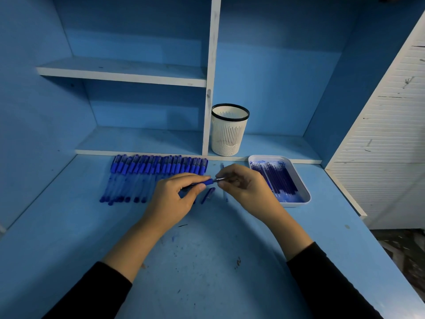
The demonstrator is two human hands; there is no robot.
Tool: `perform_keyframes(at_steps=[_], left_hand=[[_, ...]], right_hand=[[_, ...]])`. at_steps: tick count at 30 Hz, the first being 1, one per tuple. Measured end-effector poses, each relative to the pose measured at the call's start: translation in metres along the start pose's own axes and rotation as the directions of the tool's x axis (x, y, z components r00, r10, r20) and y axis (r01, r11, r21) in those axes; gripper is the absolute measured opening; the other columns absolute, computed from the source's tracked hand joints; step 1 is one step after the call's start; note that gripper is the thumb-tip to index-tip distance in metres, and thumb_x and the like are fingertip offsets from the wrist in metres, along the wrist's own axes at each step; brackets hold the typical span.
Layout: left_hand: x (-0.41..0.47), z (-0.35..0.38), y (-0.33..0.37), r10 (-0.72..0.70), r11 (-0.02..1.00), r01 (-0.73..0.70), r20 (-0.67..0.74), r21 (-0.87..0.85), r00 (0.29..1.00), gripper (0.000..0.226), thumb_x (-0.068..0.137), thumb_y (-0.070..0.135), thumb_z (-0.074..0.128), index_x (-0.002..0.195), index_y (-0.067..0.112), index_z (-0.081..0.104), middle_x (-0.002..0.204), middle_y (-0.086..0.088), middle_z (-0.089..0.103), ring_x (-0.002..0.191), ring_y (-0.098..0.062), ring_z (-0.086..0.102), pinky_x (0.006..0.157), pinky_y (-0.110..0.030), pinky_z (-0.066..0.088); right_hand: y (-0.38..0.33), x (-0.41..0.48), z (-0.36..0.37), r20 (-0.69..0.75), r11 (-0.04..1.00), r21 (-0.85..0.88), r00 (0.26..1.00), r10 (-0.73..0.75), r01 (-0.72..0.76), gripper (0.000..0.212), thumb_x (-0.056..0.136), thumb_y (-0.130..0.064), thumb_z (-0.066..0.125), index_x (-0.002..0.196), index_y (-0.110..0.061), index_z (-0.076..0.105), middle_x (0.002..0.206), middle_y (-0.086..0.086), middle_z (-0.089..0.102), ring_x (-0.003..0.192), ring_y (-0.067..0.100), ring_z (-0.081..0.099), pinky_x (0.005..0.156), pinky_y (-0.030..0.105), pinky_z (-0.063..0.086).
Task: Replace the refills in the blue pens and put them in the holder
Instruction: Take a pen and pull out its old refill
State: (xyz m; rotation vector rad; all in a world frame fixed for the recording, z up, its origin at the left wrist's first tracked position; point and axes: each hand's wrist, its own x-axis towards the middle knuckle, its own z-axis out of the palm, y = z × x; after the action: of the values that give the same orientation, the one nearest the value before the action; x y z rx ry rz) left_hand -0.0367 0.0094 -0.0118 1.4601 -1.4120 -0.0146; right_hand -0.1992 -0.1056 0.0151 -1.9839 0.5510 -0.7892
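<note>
A blue pen [207, 182] is held level over the desk. My left hand [174, 199] grips its barrel, while my right hand [243, 187] pinches the metal tip end [219, 179] sticking out of it. A loose blue cap [208, 195] lies on the desk just below the pen. Behind my hands a row of several capped blue pens [147, 173] lies side by side. A white tray [299, 204] at the right holds several blue refills [276, 178]. The white slotted pen holder [228, 130] with a black rim stands at the back.
The blue desk [207, 261] has ink marks near its middle. A white shelf divider [210, 88] rises just left of the holder, with a shelf board [124, 71] further left. A white slatted panel [386, 134] closes off the right side.
</note>
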Motion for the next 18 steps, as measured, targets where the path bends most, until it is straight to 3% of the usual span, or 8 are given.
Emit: perform_keyframes(at_steps=[3,7,10,12,15,18], left_hand=[[-0.0004,-0.0006,-0.0001,0.008,1.0,-0.008,0.005,0.003,1.0,0.023,0.087,0.009,0.072,0.109,0.016,0.074,0.104,0.012,0.072,0.098,0.001,0.066,0.086,-0.015,0.052],[-0.0001,-0.0012,0.0001,0.005,1.0,-0.005,-0.002,0.002,1.0,0.023,0.086,0.01,0.072,0.108,0.016,0.075,0.104,0.017,0.07,0.099,0.004,0.065,0.087,-0.014,0.05],[-0.0001,-0.0017,0.0005,-0.001,1.0,0.001,-0.005,-0.003,1.0,0.024,0.086,0.01,0.071,0.109,0.017,0.074,0.104,0.017,0.069,0.098,0.004,0.065,0.086,-0.012,0.05],[-0.0007,-0.002,0.0005,0.004,1.0,-0.004,-0.003,0.002,1.0,0.024,0.086,0.009,0.072,0.109,0.017,0.074,0.103,0.019,0.069,0.098,0.004,0.065,0.085,-0.012,0.05],[-0.0015,-0.0023,-0.0005,0.005,1.0,-0.005,-0.003,0.003,1.0,0.024,0.086,0.01,0.071,0.109,0.017,0.074,0.104,0.018,0.069,0.099,0.003,0.065,0.087,-0.015,0.051],[-0.0013,-0.0024,-0.0007,-0.008,1.0,0.008,-0.005,-0.006,1.0,0.023,0.086,0.011,0.071,0.109,0.017,0.074,0.104,0.015,0.071,0.098,0.002,0.066,0.087,-0.015,0.051]], right_hand=[[0.0021,-0.0001,0.0015,-0.025,0.998,-0.057,1.0,0.005,-0.006,0.012,0.086,-0.016,0.071,0.095,-0.009,0.071,0.083,0.003,0.072,0.075,0.011,0.066,0.071,0.016,0.051],[-0.0001,0.0,-0.0001,-0.005,1.0,0.015,1.0,0.003,-0.003,0.021,0.083,-0.007,0.072,0.103,-0.013,0.068,0.093,0.002,0.072,0.086,0.009,0.068,0.08,0.017,0.053],[-0.0001,-0.0003,0.001,-0.023,0.999,-0.045,1.0,-0.012,0.011,0.009,0.086,-0.011,0.07,0.095,-0.011,0.07,0.084,0.0,0.071,0.076,0.007,0.066,0.073,0.013,0.05],[-0.0004,-0.0004,0.0014,-0.024,0.999,-0.052,1.0,0.0,-0.002,0.017,0.084,-0.017,0.072,0.1,-0.011,0.07,0.084,0.0,0.071,0.075,0.007,0.066,0.071,0.013,0.05],[-0.0027,-0.0008,0.0007,0.014,0.999,0.045,1.0,0.024,-0.024,0.031,0.084,-0.007,0.071,0.113,-0.013,0.064,0.093,0.0,0.07,0.084,0.009,0.068,0.077,0.018,0.053],[-0.0013,-0.0009,0.0013,-0.011,0.999,-0.043,1.0,-0.011,0.01,0.012,0.086,-0.011,0.069,0.098,-0.011,0.07,0.085,0.0,0.071,0.077,0.01,0.067,0.072,0.016,0.051]])
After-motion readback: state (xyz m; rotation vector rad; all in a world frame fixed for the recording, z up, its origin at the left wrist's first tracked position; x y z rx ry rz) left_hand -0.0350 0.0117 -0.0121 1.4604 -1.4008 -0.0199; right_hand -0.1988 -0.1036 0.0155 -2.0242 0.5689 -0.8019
